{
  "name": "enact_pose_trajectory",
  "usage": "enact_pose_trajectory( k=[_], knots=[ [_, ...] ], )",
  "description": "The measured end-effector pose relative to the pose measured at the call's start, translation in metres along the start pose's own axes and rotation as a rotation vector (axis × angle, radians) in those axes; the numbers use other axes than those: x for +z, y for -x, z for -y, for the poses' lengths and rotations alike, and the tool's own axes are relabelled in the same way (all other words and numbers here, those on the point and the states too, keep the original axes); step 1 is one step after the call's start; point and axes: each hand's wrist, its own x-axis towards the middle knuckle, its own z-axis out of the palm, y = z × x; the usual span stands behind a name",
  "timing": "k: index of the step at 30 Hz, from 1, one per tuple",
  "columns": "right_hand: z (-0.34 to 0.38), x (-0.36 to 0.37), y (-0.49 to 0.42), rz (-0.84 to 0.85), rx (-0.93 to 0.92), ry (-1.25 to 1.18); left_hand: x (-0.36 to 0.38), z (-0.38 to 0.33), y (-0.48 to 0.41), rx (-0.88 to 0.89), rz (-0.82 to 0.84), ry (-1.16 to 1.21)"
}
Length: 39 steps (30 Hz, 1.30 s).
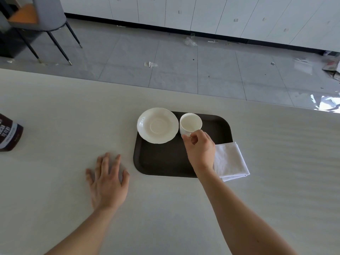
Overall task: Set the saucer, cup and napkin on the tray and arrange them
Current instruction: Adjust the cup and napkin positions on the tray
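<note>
Upright on tray (161,162), cup (190,124) pinched by right hand (200,150); left hand (107,181) flat, open, well apart.

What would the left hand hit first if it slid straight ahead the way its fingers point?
Probably nothing: the left hand lies flat on the table, fingers pointing toward its far edge. The tray and saucer sit off to its right, seemingly outside that line, though the wide-angle view makes this uncertain.
</note>
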Motion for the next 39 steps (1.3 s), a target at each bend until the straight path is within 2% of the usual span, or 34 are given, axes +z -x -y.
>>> enact_pose_trajectory(
  k=[4,30,39],
  knots=[
    [0.001,0.000,-0.001,0.035,-0.009,0.034,0.000,-0.001,0.000,-0.002,0.002,-0.002],
    [-0.009,-0.011,0.003,-0.017,-0.085,0.075,0.002,0.000,0.000,-0.008,-0.011,-0.002],
    [-0.006,-0.015,-0.003,0.032,-0.153,0.078,0.004,0.001,-0.001,-0.007,-0.017,-0.005]
  ],
)
